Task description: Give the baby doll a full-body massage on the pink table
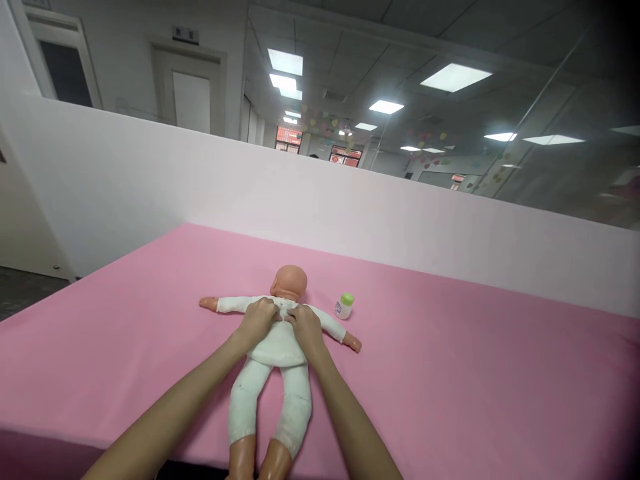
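A baby doll (280, 347) in a white cloth body lies stretched out on a pink-covered table, its bald head (291, 281) at the far end and its arms spread wide. On the left of its upper torso, my left hand (261, 320) has its fingers curled against the white cloth. My right hand (306, 325) mirrors it on the right, fingertips bent onto the same cloth, with a small gap between the hands. Both seem to pinch the fabric just below the neck; the exact fingertip contact is hard to see. The doll's feet run out of view at the bottom.
Right of the doll's head stands a small white jar (344, 307) with a green lid. The pink tablecloth (450, 373) spreads to both sides. A low white partition (350, 200) runs along the table's back edge, with glass above it.
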`<state>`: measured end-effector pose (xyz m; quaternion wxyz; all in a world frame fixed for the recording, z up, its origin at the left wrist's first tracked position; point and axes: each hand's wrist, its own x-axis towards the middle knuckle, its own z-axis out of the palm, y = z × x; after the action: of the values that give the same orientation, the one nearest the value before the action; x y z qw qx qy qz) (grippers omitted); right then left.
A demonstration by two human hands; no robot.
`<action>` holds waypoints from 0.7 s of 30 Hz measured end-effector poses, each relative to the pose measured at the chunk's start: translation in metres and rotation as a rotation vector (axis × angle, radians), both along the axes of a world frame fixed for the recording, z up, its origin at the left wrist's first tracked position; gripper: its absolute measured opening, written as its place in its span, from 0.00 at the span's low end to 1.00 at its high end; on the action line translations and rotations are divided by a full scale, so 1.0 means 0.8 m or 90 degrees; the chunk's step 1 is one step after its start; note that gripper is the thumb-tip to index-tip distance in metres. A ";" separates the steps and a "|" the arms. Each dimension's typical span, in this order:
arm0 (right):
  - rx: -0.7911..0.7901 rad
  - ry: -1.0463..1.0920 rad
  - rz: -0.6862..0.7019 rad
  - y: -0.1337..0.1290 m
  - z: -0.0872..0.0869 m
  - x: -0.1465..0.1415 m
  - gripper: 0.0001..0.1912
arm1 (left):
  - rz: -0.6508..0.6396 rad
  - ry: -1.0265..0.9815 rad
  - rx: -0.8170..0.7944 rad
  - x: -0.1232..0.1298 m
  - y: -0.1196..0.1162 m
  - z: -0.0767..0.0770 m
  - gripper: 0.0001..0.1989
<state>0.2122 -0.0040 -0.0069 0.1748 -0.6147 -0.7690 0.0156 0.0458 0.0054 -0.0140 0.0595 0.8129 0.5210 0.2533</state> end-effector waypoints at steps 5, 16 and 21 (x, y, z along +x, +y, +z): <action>-0.023 -0.046 -0.037 0.015 0.001 -0.008 0.11 | 0.015 0.021 -0.028 0.011 0.013 0.005 0.10; 0.050 0.062 0.060 -0.038 0.019 0.001 0.15 | -0.046 -0.021 0.000 -0.005 -0.027 0.017 0.15; 0.025 0.028 0.016 -0.029 -0.001 -0.005 0.16 | -0.036 -0.015 -0.003 0.003 -0.024 0.002 0.14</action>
<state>0.2080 -0.0272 -0.0078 0.2037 -0.6011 -0.7726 0.0164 0.0481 -0.0139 -0.0127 0.0746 0.8241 0.4979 0.2595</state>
